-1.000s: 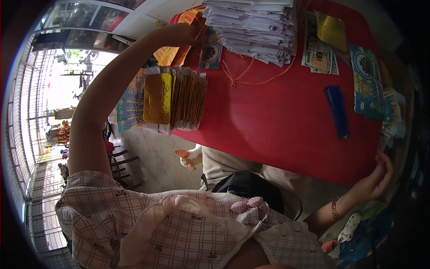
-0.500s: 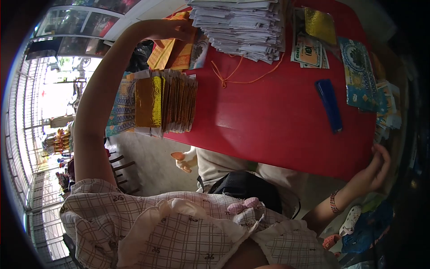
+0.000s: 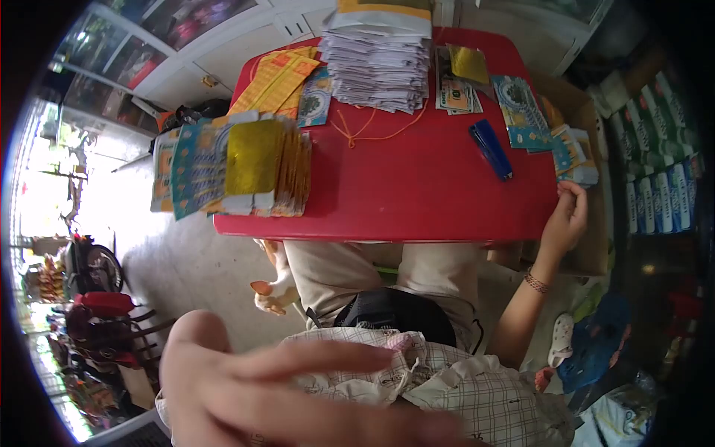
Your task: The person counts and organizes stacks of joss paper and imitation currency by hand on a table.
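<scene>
Desk: red desk (image 3: 417, 190), paper stacks (image 3: 376, 71) on it.
Room: bare floor (image 3: 194, 276) beneath.
Left: left hand (image 3: 283, 402) blurred, grip spread wide.
Right: right hand (image 3: 566, 223) at desk edge; grip, I cannot tell.

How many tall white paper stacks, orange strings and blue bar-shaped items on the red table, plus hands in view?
tall white paper stack: 1
orange string: 1
blue bar-shaped item: 1
hands, left hand and right hand: 2
Total: 5
</scene>
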{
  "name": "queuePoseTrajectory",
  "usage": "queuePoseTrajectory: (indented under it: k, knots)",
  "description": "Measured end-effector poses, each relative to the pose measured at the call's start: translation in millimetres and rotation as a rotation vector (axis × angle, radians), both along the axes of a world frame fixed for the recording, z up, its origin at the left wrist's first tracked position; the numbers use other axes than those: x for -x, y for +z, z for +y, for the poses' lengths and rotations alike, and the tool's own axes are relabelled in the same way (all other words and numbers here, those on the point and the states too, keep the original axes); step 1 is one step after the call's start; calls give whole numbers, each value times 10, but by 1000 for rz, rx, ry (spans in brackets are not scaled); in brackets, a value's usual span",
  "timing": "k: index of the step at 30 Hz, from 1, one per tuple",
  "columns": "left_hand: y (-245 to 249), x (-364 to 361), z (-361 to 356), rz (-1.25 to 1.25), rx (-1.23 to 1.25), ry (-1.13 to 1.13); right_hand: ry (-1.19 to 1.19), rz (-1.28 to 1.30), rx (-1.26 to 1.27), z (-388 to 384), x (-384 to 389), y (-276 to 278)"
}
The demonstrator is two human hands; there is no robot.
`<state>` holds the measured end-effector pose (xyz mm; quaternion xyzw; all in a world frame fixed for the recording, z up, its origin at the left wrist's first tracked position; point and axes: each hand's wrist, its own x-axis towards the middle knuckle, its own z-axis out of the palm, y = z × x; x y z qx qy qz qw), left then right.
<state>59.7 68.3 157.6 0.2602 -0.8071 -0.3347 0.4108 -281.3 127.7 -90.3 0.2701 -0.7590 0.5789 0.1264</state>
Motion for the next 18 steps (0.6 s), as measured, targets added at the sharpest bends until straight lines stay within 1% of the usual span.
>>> queuePoseTrajectory:
  k: [1, 2, 3, 4, 5, 6, 8, 9, 10, 11, 13, 14, 15, 17, 18]
  knots:
    - [-20, -173, 90, 32, 4, 17, -19, -2, -19, -12, 5, 3]
    - [-36, -240, 37, 78, 22, -48, -60, 14, -114, 11, 3, 19]
    - [-85, -410, 225, 125, 45, -110, -33, 53, -104, 9, 29, -3]
    - [-147, -616, 346, 172, 71, -176, -30, 22, -81, 6, 67, -51]
    - [-204, -713, 324, 215, 98, -244, -27, -12, -60, 5, 97, -84]
    - [-280, -703, 390, 257, 128, -314, -9, 24, -54, 14, 116, -84]
    - [-503, -1147, 657, 329, 182, -433, -53, 48, -184, 29, 147, -102]
    - [-500, -1048, 300, 353, 197, -475, -9, 71, -202, 14, 158, -139]
    - [-408, -584, -523, 379, 204, -507, -6, 36, -261, 17, 220, -160]
    - [-500, -673, -462, 408, 208, -539, -6, 5, -326, 34, 293, -161]
    - [-633, -853, -419, 447, 249, -640, -21, -144, -448, -17, 372, -172]
    - [-695, -996, -339, 456, 243, -693, 180, -179, -469, 87, 750, -385]
    - [-671, -1031, -557, 453, 235, -656, 286, -324, -379, 76, 737, -362]
    - [-558, -985, -1061, 333, 366, -765, 322, -728, -205, 37, 674, -236]
    - [-636, -1341, -1120, 59, 95, -821, 362, -798, -198, 28, 667, -158]
